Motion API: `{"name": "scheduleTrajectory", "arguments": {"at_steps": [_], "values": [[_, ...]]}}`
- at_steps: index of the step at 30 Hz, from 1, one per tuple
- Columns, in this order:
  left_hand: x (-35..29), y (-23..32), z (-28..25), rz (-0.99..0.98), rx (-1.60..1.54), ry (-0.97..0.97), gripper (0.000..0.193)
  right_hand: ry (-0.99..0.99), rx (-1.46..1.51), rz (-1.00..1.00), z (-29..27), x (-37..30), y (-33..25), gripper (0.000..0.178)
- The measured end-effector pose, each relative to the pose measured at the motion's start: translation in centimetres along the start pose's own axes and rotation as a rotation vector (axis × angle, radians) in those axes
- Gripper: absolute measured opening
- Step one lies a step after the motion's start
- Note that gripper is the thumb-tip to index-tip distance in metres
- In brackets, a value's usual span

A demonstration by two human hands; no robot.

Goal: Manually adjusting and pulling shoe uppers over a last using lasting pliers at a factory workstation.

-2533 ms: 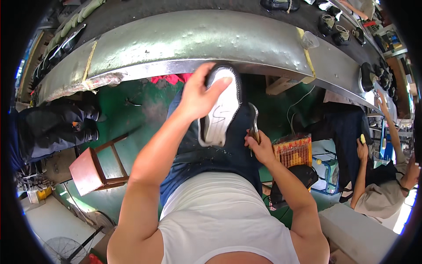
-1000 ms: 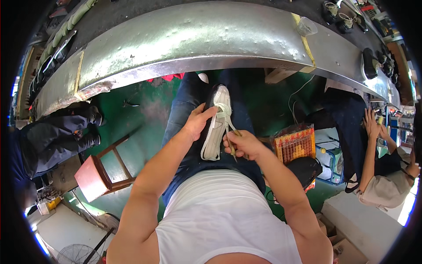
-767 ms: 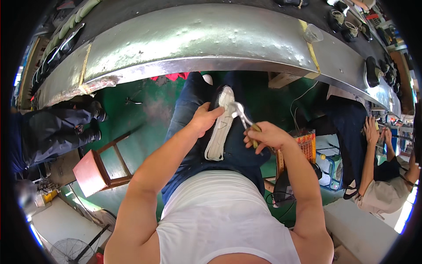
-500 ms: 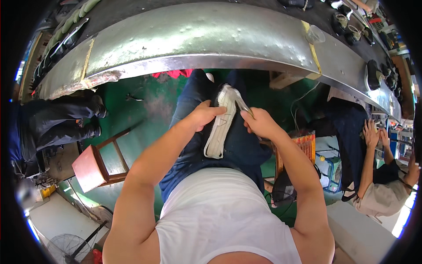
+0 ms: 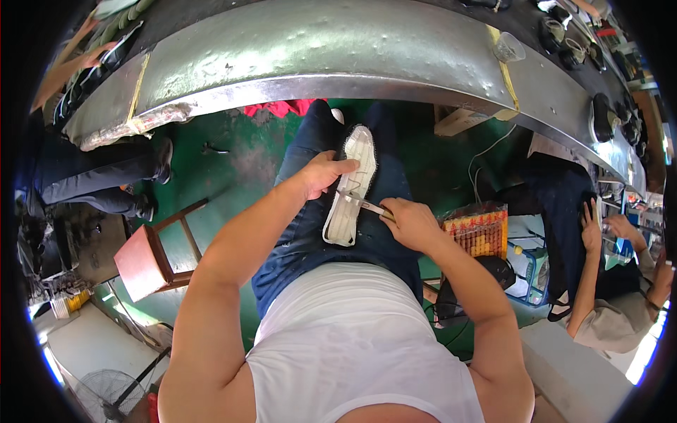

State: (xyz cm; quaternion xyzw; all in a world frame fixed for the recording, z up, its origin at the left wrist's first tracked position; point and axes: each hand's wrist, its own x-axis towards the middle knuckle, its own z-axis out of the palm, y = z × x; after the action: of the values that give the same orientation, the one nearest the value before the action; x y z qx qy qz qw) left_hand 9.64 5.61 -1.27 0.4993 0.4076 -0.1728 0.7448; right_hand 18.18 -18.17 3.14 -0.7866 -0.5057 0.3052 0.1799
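A shoe (image 5: 342, 218) lies sole side up across my thighs, toe pointing away from me; its underside is whitish with a dark rim around the toe. My left hand (image 5: 327, 173) grips its left side, thumb on the underside. In my right hand (image 5: 412, 223) is a pincers-like metal tool (image 5: 368, 205) with a pale handle. The tool's metal head lies over the middle of the shoe's underside; whether it bites into anything is too small to tell.
A dented metal bench (image 5: 317, 56) crosses in front of my knees, with a clear plastic cup (image 5: 508, 48) and dark shoes (image 5: 601, 118) on it. A stool (image 5: 149, 261) stands left, a beaded seat (image 5: 479, 233) right. Co-workers' hands (image 5: 591, 227) show at both sides.
My right hand has moved the tool from the toe's right edge down to the shoe's middle. My left hand still grips the shoe. A co-worker's arms now reach in at far left.
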Motion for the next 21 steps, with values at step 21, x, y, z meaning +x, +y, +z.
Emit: {"name": "scheduleTrajectory", "arguments": {"at_steps": [21], "values": [[-3.2,-7.0,3.9,0.619,0.339,0.338,0.093,-0.207,-0.188,0.048,0.3,-4.7,-0.8,0.019]]}}
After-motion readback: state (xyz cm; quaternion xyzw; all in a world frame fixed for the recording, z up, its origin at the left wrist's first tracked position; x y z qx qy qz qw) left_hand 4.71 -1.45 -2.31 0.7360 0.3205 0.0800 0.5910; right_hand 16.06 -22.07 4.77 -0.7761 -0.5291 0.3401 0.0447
